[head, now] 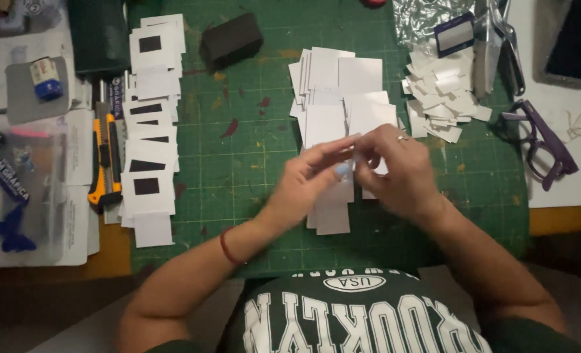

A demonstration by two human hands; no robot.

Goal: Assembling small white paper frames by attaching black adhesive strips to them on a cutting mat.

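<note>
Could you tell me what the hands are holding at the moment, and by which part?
The left hand and right hand meet over a small white card, pinching it at its edges with the fingertips; the exact grip is hidden.

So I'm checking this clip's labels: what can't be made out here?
- Head view: whatever the left hand and right hand pinch is hidden by the fingers and motion blur.
- White cards: nearer ones hidden under the hands.
- Black block: too dark to identify.
- Scissors: cut off by the top edge.
</note>
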